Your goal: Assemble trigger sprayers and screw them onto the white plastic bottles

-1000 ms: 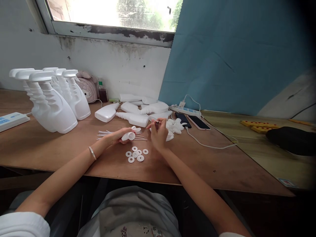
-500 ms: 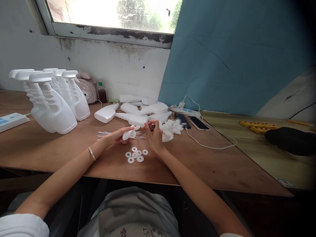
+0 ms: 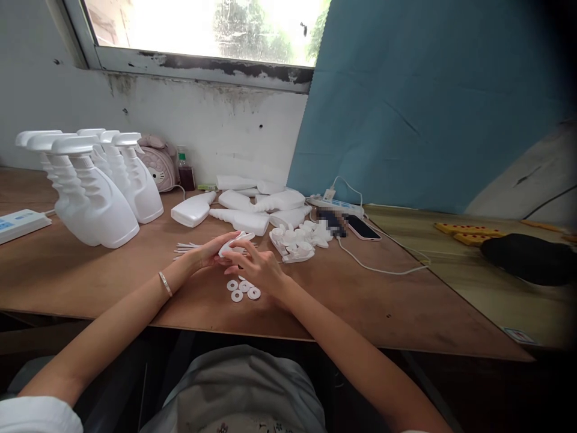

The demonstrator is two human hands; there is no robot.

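Note:
My left hand (image 3: pixel 213 251) is closed around a white spray trigger head (image 3: pixel 241 236) above the middle of the table. My right hand (image 3: pixel 258 267) reaches over from the right, its curved fingers on the same spray head and covering its near part. A small dark bit shows beneath my right palm, too hidden to name. Just below the hands lie several flat white ring washers (image 3: pixel 237 295), some overlapping. Thin white tubes (image 3: pixel 184 248) lie behind my left wrist. To the right of my hands is a pile of white spray head parts (image 3: pixel 300 240).
Several white spray bottles (image 3: pixel 110 204) with heads stand at the left, near a power strip (image 3: pixel 22 224). White bottles without heads (image 3: pixel 243 221) lie at the back. On the right are a phone (image 3: pixel 363 228), a cable (image 3: pixel 383 269) and another power strip (image 3: pixel 338 204).
My right hand has moved left and down onto the spray head. The dark-handled tool it held beside the head is now mostly out of sight. The spray head has turned in my left hand.

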